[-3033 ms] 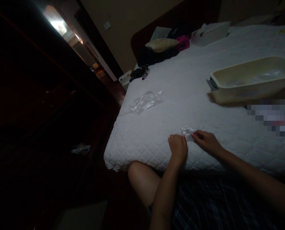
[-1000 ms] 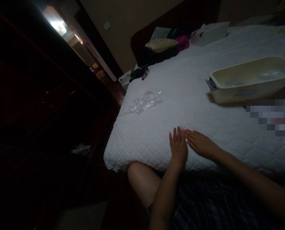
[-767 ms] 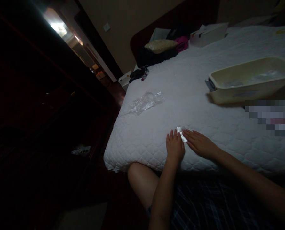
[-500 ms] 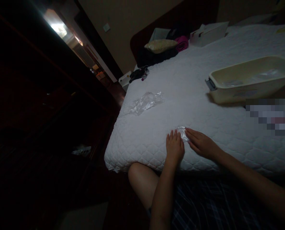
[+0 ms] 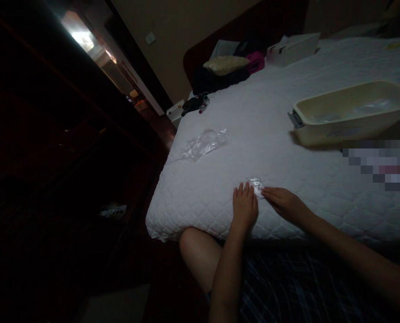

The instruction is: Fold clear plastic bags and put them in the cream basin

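A small, folded clear plastic bag [image 5: 257, 185] lies on the white quilted bed near its front edge. My left hand [image 5: 245, 204] rests flat, palm down, at the bag's left side with its fingers stretched out and slightly apart. At the right side, my right hand [image 5: 283, 202] has its fingers pressed together on the bag's edge; the thumb is mostly hidden. Farther left, a larger crumpled sheet of clear plastic [image 5: 206, 144] is spread loosely on the bed, apart from both hands.
To the right stands a cream plastic bin [image 5: 358, 128] with a grey handle and clear plastic inside. Beside it is a blurred-out patch. A white box [image 5: 296, 49], a beige cushion-like bundle [image 5: 226, 65] and magenta cloth [image 5: 255, 62] sit near the headboard.
My right hand has shifted slightly right and down, its fingers drawing closer together and uncovering more of the small bag. My left hand stays almost still.
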The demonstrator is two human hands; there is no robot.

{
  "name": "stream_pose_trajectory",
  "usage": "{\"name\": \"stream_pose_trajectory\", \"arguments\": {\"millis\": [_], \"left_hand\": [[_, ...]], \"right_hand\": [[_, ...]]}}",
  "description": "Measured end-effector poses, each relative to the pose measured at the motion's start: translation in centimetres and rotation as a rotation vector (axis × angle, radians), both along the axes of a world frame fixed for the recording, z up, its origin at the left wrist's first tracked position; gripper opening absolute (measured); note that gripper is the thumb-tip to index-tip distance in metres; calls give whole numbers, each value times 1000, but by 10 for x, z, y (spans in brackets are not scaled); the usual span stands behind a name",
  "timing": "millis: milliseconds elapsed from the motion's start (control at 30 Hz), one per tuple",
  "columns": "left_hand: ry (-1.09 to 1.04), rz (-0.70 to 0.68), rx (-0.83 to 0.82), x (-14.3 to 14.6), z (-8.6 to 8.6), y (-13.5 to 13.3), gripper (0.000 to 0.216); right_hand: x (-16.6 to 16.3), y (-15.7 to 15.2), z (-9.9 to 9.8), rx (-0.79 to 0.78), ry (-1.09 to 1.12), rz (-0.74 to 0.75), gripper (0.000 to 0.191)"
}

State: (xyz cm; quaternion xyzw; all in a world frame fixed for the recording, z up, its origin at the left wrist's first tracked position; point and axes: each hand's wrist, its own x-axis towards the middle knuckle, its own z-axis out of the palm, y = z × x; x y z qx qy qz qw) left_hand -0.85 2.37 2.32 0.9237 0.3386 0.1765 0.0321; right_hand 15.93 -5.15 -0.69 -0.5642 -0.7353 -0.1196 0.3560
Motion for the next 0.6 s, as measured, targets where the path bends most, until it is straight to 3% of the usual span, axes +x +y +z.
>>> {"name": "stream_pose_trajectory", "arguments": {"millis": [300,600], "left_hand": [[-295,-137,-90,-8,-7,8,52],[-600,-278,-129,-5,-21,12,22]], "right_hand": [[3,-6,2,14,123,-27,29],[4,-11,4,114,150,-33,28]]}}
